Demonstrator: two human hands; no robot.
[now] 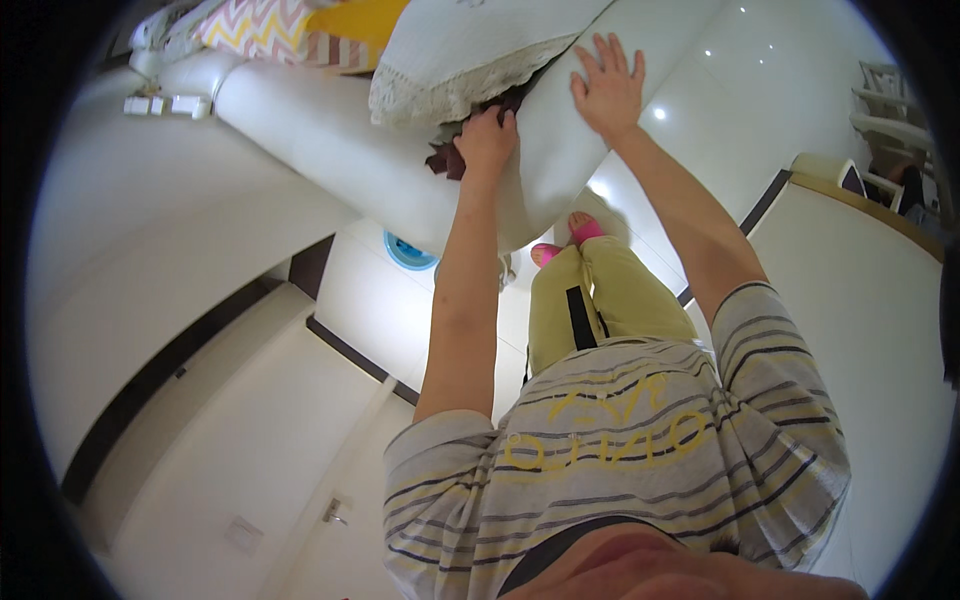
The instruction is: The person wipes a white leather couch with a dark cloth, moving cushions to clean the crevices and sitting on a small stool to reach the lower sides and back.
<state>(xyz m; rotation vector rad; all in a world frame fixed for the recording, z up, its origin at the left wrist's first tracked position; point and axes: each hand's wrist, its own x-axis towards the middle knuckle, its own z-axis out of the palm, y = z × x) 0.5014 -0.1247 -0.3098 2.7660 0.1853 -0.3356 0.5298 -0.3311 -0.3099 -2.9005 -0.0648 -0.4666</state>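
Observation:
My left hand (489,142) is curled over a crumpled dark brown cloth (448,160), gripping it where it sticks out beside the white sofa's padded arm (322,142). Part of the cloth is hidden under a fringed off-white sofa cover (480,56), whose edge hangs just above my fingers. To the right, my right hand (609,94) rests palm down on the smooth white upholstery (555,150), fingers spread, with nothing in it.
Behind the sofa arm lie a zigzag-patterned cushion (255,30) and a yellow fabric (360,19). A blue basin (411,251) stands on the tiled floor, near my pink slippers (550,253). A white door (330,480) is at lower left, a white cabinet (840,262) at right.

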